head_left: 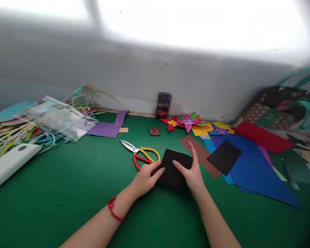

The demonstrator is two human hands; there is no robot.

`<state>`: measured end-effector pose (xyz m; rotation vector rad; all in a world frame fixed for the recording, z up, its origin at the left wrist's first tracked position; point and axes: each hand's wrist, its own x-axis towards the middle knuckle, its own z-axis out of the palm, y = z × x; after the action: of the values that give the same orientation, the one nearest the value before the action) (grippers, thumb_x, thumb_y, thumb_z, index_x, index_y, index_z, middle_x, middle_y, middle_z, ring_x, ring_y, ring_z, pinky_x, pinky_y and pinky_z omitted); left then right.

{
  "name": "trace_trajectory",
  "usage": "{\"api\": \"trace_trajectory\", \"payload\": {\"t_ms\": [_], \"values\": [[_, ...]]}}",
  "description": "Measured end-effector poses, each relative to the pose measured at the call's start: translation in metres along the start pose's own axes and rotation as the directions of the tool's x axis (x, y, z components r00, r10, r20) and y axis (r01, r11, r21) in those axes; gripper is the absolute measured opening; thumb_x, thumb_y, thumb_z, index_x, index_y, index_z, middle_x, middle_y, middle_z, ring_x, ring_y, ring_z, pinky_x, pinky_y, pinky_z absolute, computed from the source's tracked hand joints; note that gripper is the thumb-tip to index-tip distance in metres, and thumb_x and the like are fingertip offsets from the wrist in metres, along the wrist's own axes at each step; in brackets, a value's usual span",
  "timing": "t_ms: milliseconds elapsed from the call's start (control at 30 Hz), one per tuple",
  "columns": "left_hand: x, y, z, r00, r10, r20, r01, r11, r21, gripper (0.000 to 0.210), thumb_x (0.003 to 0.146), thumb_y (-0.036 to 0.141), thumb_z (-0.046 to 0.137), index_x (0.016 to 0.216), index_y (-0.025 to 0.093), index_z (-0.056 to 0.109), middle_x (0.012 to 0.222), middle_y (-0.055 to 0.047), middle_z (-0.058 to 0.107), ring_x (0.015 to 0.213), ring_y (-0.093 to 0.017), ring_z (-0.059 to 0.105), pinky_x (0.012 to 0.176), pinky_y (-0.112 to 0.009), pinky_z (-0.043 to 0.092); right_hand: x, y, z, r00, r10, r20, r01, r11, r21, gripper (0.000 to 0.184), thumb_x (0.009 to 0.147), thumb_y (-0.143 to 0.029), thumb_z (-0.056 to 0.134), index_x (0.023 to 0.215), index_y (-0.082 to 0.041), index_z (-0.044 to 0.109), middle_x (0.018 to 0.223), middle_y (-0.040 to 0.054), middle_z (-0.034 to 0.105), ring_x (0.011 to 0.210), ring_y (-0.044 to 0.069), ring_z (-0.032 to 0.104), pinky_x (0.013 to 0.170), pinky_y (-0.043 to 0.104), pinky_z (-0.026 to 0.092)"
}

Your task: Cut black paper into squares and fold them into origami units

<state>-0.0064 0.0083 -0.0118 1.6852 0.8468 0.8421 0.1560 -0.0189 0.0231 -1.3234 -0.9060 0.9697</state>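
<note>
A square of black paper (174, 172) is held up between my two hands, just above the green table. My left hand (146, 175) pinches its left edge between thumb and fingers. At the right edge, my right hand (192, 170) grips the sheet with the thumb on its front face and the index finger stretched up past the corner; the other fingers are hidden behind. Scissors (138, 151) with one yellow and one red handle lie open just beyond my left hand. A small folded brown paper piece (155, 131) rests farther back.
Right of my hands lie another black paper square (225, 157), brown paper (196, 151) and blue sheets (258, 172). Colourful folded paper stars (187, 122) sit by the wall. Leftward are purple paper (107, 129), a clear plastic bag (64, 117) and a white device (14, 163).
</note>
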Motion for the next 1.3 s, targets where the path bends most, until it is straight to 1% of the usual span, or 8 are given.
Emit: {"api": "trace_trajectory", "payload": {"t_ms": [100,200,367,500,633,833,1067,1300], "values": [[0.001,-0.0021,0.0017,1.0,-0.012,-0.002,0.012,1.0,-0.012,0.03,0.083,0.035,0.043,0.101,0.016,0.058,0.086,-0.006,0.064,0.077,-0.017,0.059,0.068,-0.025,0.046,-0.0016,0.0005,0.0026,1.0,-0.008,-0.015,0.009,1.0,0.022,0.086,0.065,-0.038,0.066,0.135,-0.037,0.015,0.131,0.0044,0.039,0.096,0.026,0.056,0.07,0.038,0.053],[0.0013,-0.0008,0.0022,1.0,-0.001,0.012,0.001,0.999,-0.036,0.028,0.083,0.034,0.043,0.099,0.016,0.057,0.088,-0.005,0.063,0.077,-0.016,0.058,0.069,-0.024,0.047,-0.0024,0.0001,0.0031,1.0,0.017,-0.019,-0.016,0.998,0.063,0.08,0.069,-0.04,0.061,0.135,-0.035,0.015,0.126,0.0049,0.045,0.098,0.026,0.055,0.073,0.038,0.051],[-0.0005,0.0017,-0.0002,0.999,0.02,-0.03,-0.017,0.997,0.07,0.025,0.083,0.033,0.043,0.093,0.016,0.057,0.076,-0.003,0.061,0.069,-0.014,0.056,0.063,-0.022,0.044,-0.003,-0.0022,-0.0012,0.996,0.07,0.058,-0.074,0.995,0.071,0.077,0.07,-0.04,0.061,0.135,-0.032,0.021,0.101,0.0056,0.06,0.082,0.024,0.061,0.067,0.038,0.052],[-0.0007,-0.0004,-0.0003,0.993,0.007,-0.117,0.0,0.998,0.065,0.024,0.083,0.035,0.041,0.085,0.015,0.055,0.064,0.0,0.055,0.056,-0.01,0.05,0.052,-0.019,0.04,-0.003,-0.0004,-0.0024,0.985,0.091,0.143,-0.098,0.994,0.039,0.076,0.067,-0.039,0.063,0.133,-0.031,0.026,0.079,0.0032,0.062,0.068,0.023,0.062,0.06,0.038,0.053],[0.0002,-0.0018,0.0011,0.989,0.011,-0.15,-0.004,0.999,0.045,0.024,0.083,0.036,0.042,0.079,0.015,0.053,0.062,0.001,0.053,0.055,-0.01,0.048,0.051,-0.019,0.039,-0.0027,0.0038,0.0007,0.991,0.079,0.107,-0.083,0.996,0.035,0.072,0.065,-0.04,0.064,0.129,-0.03,0.033,0.082,0.0043,0.062,0.072,0.024,0.061,0.062,0.04,0.053],[-0.0008,0.0016,0.0005,0.983,0.029,-0.182,-0.015,0.997,0.076,0.023,0.084,0.034,0.041,0.082,0.015,0.055,0.072,-0.002,0.058,0.065,-0.012,0.053,0.056,-0.02,0.042,-0.0049,0.0058,0.005,0.996,0.08,0.048,-0.08,0.997,-0.01,0.049,0.065,-0.043,0.063,0.108,-0.022,0.052,0.088,0.0066,0.06,0.077,0.024,0.06,0.062,0.035,0.052],[-0.0017,0.0057,-0.0001,0.991,0.037,-0.129,-0.034,0.999,0.03,0.02,0.084,0.032,0.041,0.084,0.015,0.052,0.076,-0.003,0.057,0.07,-0.013,0.054,0.062,-0.021,0.043,-0.0044,0.0052,0.0041,1.0,0.028,0.009,-0.027,0.997,-0.068,0.042,0.062,-0.044,0.066,0.096,-0.022,0.055,0.082,0.0043,0.06,0.072,0.022,0.059,0.059,0.032,0.05],[-0.0004,0.0046,-0.0001,0.974,-0.016,-0.227,0.02,1.0,0.018,0.023,0.084,0.035,0.04,0.076,0.016,0.049,0.063,0.002,0.049,0.058,-0.009,0.047,0.053,-0.018,0.038,-0.0075,0.0067,0.0071,0.999,-0.026,0.018,0.028,0.99,-0.135,0.039,0.062,-0.045,0.065,0.091,-0.021,0.055,0.08,0.0046,0.06,0.071,0.021,0.058,0.061,0.032,0.049]]}}
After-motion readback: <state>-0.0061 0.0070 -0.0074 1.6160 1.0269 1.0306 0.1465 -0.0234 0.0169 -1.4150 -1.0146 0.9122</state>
